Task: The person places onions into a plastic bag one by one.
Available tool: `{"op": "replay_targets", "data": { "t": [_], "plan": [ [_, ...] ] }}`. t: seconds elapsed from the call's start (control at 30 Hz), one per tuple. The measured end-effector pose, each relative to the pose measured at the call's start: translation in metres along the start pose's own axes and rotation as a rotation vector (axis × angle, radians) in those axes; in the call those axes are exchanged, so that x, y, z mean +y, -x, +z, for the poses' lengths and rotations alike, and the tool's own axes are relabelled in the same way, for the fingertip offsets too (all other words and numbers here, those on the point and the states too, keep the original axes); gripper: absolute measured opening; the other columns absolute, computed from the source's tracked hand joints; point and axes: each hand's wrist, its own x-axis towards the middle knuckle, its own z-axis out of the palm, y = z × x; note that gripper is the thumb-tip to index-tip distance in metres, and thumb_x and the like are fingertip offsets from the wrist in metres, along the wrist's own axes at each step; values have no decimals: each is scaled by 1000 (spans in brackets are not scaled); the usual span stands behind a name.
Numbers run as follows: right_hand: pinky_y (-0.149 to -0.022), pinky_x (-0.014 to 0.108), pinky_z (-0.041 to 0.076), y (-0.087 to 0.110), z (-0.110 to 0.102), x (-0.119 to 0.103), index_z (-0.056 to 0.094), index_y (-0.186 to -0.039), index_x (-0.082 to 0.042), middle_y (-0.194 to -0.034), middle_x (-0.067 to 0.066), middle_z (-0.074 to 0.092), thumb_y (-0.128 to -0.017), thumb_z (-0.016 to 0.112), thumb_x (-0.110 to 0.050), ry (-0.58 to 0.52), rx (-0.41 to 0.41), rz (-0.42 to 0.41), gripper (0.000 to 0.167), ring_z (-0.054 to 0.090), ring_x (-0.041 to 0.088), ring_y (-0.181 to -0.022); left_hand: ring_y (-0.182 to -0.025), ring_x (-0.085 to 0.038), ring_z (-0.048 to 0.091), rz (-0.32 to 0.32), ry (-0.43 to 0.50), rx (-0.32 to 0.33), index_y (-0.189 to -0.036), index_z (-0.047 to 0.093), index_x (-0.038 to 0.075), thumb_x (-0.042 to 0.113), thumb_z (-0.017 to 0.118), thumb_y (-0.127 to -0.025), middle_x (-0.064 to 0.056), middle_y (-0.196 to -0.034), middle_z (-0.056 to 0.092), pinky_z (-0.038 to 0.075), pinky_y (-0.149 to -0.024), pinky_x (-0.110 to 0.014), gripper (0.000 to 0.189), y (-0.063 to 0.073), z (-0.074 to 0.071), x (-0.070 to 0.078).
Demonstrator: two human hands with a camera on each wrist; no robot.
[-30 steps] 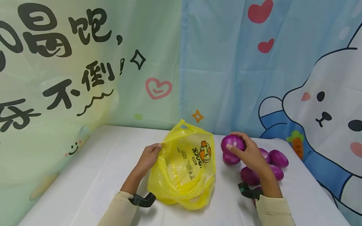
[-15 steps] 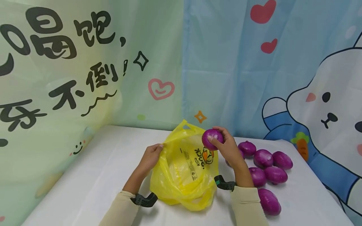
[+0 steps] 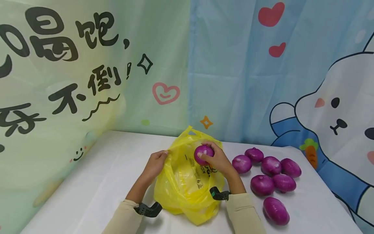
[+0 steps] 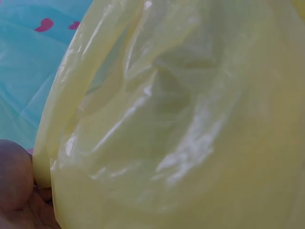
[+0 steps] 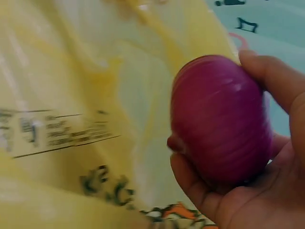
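Note:
A yellow plastic bag (image 3: 187, 195) with printed lettering stands upright in the middle of the white table. My left hand (image 3: 154, 165) pinches its left edge near the top; in the left wrist view the crinkled bag (image 4: 157, 143) fills most of the picture, thumb at the lower left. In my right hand (image 3: 217, 159) is a purple onion (image 3: 203, 154), held between thumb and fingers over the bag's upper part. The right wrist view shows this onion (image 5: 219, 119) close up, in front of the bag's printed side.
Several more purple onions lie loosely grouped on the table's right side, the nearest onion (image 3: 276, 211) by the front. A printed cloth backdrop (image 3: 219, 81) rises behind the white table (image 3: 102, 182).
My right hand has carried the onion leftward from the group on the right to over the bag, lowering a little at the end. The left hand keeps its hold on the bag.

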Motion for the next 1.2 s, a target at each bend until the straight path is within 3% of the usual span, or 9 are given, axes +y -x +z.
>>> {"op": "replay_targets", "data": {
  "t": [0.3, 0.6, 0.8, 1.0, 1.2],
  "plan": [
    [-89, 47, 51, -4, 21, 23, 49, -136, -8, -130, 17, 50, -89, 72, -20, 111, -2, 51, 53, 55, 35, -112, -62, -15, 55, 4, -11, 3, -120, 65, 2, 28, 43, -105, -8, -78, 60, 49, -57, -27, 38, 2, -2, -1],
    [-91, 50, 49, 0, 25, 28, 45, -141, -5, -134, 18, 50, -90, 71, -25, 311, 3, 11, 60, 55, 35, -111, -62, -15, 55, -13, -4, -7, -120, 65, 3, 29, 43, -104, -8, -78, 60, 49, -57, -27, 37, 1, -2, -1],
    [-94, 51, 47, 0, 22, 26, 40, -145, -7, -137, 19, 49, -92, 68, -30, 342, -17, -2, 64, 55, 36, -114, -67, -17, 57, -17, -14, -2, -124, 63, 3, 29, 43, -105, -8, -83, 62, 50, -61, -28, 39, -1, -2, 1],
    [-94, 53, 46, 2, 18, 23, 44, -144, -9, -134, 18, 52, -96, 61, -34, 337, -8, 20, 57, 55, 35, -112, -69, -17, 57, -19, -20, 12, -126, 62, 3, 29, 42, -105, -8, -86, 62, 49, -63, -28, 39, -2, -3, 4],
    [-99, 53, 43, 8, 7, 18, 47, -141, -6, -134, 16, 53, -99, 55, -38, 305, -20, -4, 53, 51, 36, -121, -67, -15, 54, -18, -10, 18, -122, 63, 1, 27, 43, -105, -7, -82, 59, 47, -62, -26, 37, -2, -4, -1]
  ]
}}
